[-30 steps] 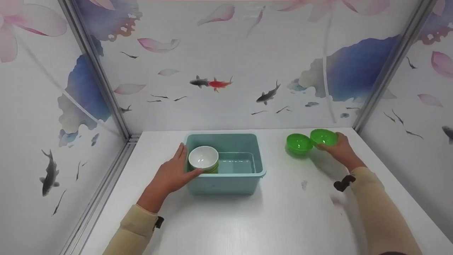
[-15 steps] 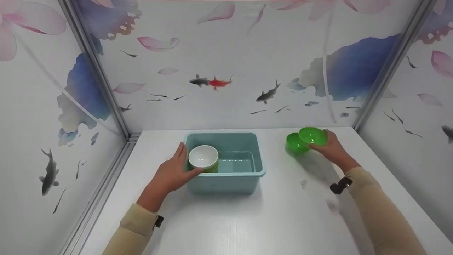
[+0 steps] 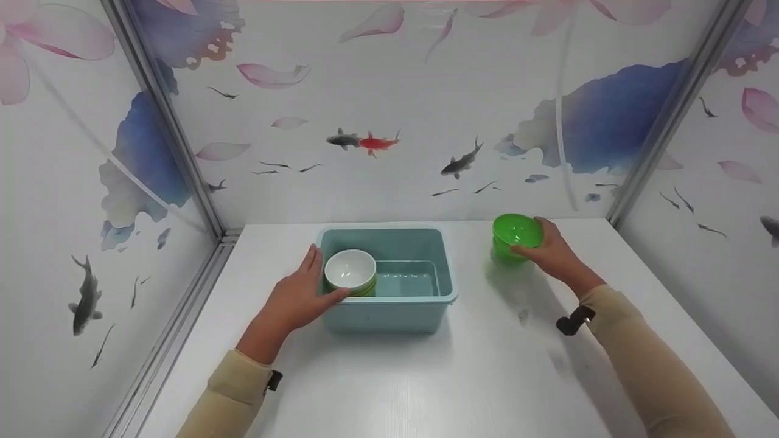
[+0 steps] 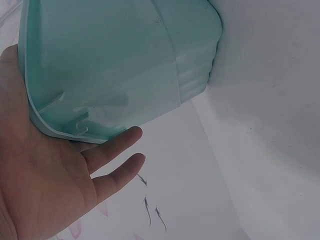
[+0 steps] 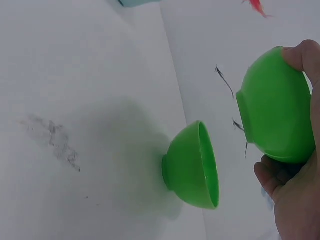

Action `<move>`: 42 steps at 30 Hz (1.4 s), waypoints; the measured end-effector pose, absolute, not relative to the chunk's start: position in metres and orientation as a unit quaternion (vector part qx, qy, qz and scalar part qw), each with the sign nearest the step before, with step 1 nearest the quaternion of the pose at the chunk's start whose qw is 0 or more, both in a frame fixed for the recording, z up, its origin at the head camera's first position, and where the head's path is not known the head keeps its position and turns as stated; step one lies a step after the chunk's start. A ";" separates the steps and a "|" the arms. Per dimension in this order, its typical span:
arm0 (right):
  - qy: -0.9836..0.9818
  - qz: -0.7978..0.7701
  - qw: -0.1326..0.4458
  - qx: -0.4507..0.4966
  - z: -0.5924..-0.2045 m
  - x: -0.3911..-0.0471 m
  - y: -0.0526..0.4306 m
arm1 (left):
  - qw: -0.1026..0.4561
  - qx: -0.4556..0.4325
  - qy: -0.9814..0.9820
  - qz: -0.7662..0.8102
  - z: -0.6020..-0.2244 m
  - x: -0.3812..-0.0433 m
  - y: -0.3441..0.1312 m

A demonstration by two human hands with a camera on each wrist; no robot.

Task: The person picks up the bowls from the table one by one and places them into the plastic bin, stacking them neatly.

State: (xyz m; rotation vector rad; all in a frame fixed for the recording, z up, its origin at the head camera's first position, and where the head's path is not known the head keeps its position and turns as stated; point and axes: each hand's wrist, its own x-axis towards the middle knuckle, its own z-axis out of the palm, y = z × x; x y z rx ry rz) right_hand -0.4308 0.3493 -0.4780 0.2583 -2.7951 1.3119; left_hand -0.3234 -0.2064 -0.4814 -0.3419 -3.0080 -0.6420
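Note:
My right hand [image 3: 557, 250] pinches a green bowl [image 3: 517, 229] by its side, upright, at the back right. Below it stands a second green bowl [image 5: 184, 167] on the table; in the right wrist view a gap separates the two. My left hand [image 3: 297, 299] rests on the near left corner of a pale blue-green plastic bin [image 3: 383, 317]. Its thumb lies along the front rim, while its fairly straight fingers [image 4: 120, 150] reach along the outside wall. Inside the bin, at the left, a white bowl [image 3: 350, 269] tops a stack with green-looking sides; the lower part is hidden.
A white table [image 3: 395, 383] bears everything. White panels [image 3: 389, 73] printed with fish and petals enclose the back and both sides, joined by metal posts [image 3: 164, 115]. A grey smudge [image 5: 55, 137] marks the tabletop in front of the green bowls.
My right hand has carried its green bowl leftward, from beside the other green bowl to above it, now covering most of it in the head view. My left hand and the bin stay put.

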 end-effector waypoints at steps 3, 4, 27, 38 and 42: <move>-0.901 0.424 0.017 0.092 -0.472 -0.427 0.339 | 0.026 -0.110 -0.971 -0.210 -0.481 -0.323 -0.206; -0.899 0.427 0.015 0.096 -0.470 -0.425 0.335 | 0.026 -0.110 -0.971 -0.209 -0.480 -0.323 -0.206; -0.891 0.421 0.027 0.167 -0.434 -0.400 0.270 | 0.024 -0.106 -0.971 -0.213 -0.480 -0.323 -0.204; -0.877 0.432 0.011 0.210 -0.422 -0.394 0.240 | 0.022 -0.106 -0.972 -0.208 -0.479 -0.323 -0.205; -0.871 0.437 0.001 0.227 -0.418 -0.393 0.231 | 0.023 -0.107 -0.972 -0.209 -0.479 -0.323 -0.206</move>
